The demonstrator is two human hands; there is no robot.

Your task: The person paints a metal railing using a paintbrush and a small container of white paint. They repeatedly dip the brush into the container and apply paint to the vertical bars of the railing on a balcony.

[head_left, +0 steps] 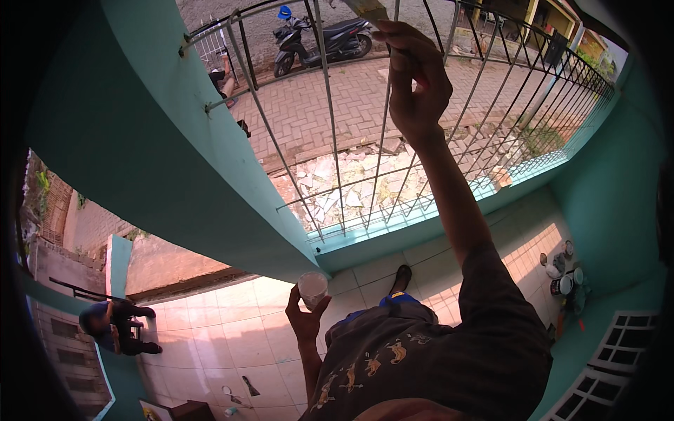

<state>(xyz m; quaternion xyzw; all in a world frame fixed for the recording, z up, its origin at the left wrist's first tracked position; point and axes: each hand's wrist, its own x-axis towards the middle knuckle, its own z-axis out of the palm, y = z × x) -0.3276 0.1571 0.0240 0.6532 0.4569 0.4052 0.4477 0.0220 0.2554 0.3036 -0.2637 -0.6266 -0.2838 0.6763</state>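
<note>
My right hand (420, 88) is raised high in front of the metal grille bars, its fingers closed around a paintbrush (368, 10) whose tan, worn-looking end reaches the upper edge of the view. Lower down and to the left, my left hand (306, 319) grips a small clear plastic cup (313, 286) with whitish contents. The cup is held roughly upright, over the tiled floor and close to the foot of the green pillar. Both hands are apart from each other. Whether the brush touches a bar cannot be made out.
The metal grille (337, 140) stands on a low green wall beside a curved green pillar (175, 140). A person (116, 326) sits at the left. Paint tubs (565, 284) stand by the right wall; small tools (249, 384) lie on the floor. Outside are rubble (351, 182) and a motorbike (319, 42).
</note>
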